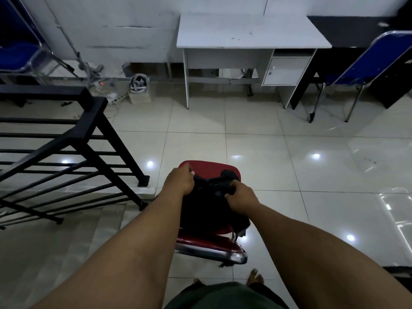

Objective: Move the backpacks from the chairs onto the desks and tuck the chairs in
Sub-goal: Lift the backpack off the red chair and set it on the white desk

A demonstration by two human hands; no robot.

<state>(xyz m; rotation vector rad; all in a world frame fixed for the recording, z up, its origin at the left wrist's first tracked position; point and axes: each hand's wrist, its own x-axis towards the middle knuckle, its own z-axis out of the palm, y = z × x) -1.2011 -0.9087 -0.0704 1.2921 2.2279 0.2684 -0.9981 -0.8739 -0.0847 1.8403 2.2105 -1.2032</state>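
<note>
Gripping a black backpack (211, 204) on the red chair (207, 244), both hands, left hand (179, 180) and right hand (242, 198), face the white desk (252, 32) straight ahead across the floor

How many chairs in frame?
3. Red chair at centre under the black backpack; blue chair far right by the desks; blue chair top left, partly cropped. Others may be out of frame.

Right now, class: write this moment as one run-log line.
stage: lifting start | left hand: grips black backpack | right hand: grips backpack top | backpack: on red chair | white desk: bare, ahead
</note>
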